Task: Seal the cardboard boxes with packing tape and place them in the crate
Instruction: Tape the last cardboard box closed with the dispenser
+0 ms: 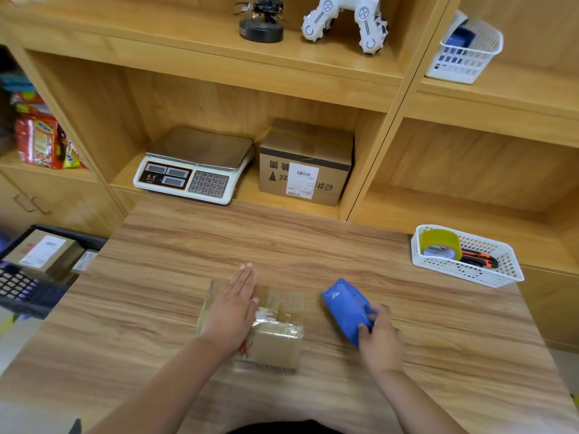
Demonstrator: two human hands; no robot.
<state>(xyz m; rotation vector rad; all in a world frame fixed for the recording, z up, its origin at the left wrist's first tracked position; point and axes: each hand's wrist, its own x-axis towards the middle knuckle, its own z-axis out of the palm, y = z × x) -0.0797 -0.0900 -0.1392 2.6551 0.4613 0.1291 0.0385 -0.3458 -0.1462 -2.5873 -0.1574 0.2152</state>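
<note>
The left hand (235,305) is lying flat, grip open and fingers straight, pressing on top of the small brown cardboard box (279,336), which is sitting on the wood-grain desk (282,245) with clear tape showing across its lid. The right hand (380,336) is curling its grip round the blue plastic tape dispenser (344,308), just right of the box and apart from it. The dark plastic crate (72,234) is standing beyond the desk's left edge.
</note>
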